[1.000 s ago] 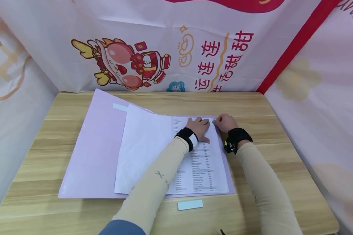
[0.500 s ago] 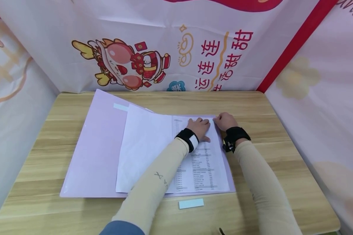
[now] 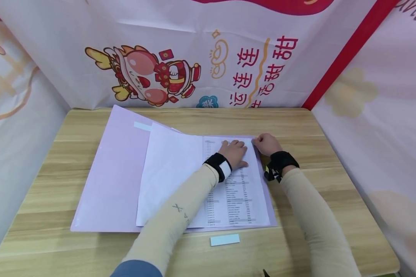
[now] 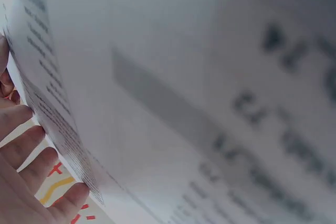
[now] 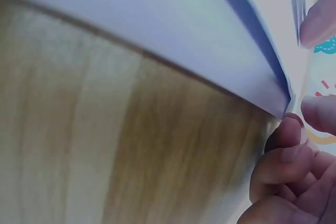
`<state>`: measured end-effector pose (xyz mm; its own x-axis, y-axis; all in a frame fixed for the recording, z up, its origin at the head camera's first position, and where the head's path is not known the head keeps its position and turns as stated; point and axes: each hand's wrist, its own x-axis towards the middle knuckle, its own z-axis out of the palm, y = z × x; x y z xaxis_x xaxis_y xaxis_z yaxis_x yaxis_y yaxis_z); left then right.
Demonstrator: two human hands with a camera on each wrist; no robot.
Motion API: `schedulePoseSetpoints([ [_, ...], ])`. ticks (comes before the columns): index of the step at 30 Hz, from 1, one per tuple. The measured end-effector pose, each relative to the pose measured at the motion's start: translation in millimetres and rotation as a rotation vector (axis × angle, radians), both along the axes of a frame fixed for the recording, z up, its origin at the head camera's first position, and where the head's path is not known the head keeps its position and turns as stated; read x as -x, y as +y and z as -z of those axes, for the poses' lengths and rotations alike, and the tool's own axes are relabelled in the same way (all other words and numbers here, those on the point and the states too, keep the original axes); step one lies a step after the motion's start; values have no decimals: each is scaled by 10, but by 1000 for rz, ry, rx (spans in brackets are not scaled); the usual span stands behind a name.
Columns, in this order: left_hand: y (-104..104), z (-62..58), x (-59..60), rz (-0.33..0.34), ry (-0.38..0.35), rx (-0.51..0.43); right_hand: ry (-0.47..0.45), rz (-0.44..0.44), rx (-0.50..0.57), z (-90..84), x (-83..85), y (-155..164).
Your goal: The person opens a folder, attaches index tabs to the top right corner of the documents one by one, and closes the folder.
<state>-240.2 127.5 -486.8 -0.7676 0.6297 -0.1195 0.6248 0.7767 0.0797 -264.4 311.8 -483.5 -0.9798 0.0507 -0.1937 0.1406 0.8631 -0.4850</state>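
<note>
A lilac folder (image 3: 107,184) lies opened out on the table, its left cover partly under a blank white sheet (image 3: 173,165). On the right half is a printed page (image 3: 240,207) with columns of text and grey bands. My left hand (image 3: 235,154) rests on the upper part of this page, fingers spread. Just beyond its fingertips, my right hand (image 3: 267,144) is at the top right corner, thumb and curled forefinger pinching the folder's corner. In the right wrist view, the folder's edge (image 5: 210,72) and the papers above it run to these fingertips.
A pale blue strip (image 3: 225,240) lies on the wooden table (image 3: 308,130) in front of the folder. Another pale strip (image 3: 142,126) is on the left cover. A printed cloth (image 3: 180,23) hangs behind the table. A small dark tip (image 3: 265,273) shows at the bottom edge.
Both hands keep their places on the page and at the corner. The left forearm has shifted slightly left; the right wrist has turned a little.
</note>
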Motion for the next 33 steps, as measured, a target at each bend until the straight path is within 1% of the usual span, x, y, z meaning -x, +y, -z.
schedulePoseSetpoints([
  [3, -30, -33, -7, 9, 19, -18, -29, 14, 48, -56, -32, 22],
  [6, -60, -96, -16, 12, 30, -25, -48, 29, 92, -125, -67, 59],
  [11, -108, -235, -46, 17, 50, -7, -19, 6, 141, -229, -137, 111],
  [13, -121, -287, -71, 26, 62, 6, -9, -8, 161, -266, -175, 116],
  [16, -119, -327, -118, 42, 71, 11, -20, -16, 207, -323, -247, 114],
  [19, -111, -366, -199, 45, 55, 9, -48, -15, 246, -368, -327, 109],
  [21, -118, -416, -288, 36, 37, -1, -64, -21, 265, -390, -382, 105],
  [23, -143, -486, -403, 14, 17, -7, -66, -38, 283, -409, -439, 99],
  [27, -226, -616, -678, -35, -28, -34, -56, -90, 354, -429, -586, 106],
  [30, -287, -655, -894, -60, -78, -46, -80, -120, 417, -425, -748, 129],
  [33, -337, -647, -1093, -75, -139, -31, -132, -123, 456, -414, -947, 142],
])
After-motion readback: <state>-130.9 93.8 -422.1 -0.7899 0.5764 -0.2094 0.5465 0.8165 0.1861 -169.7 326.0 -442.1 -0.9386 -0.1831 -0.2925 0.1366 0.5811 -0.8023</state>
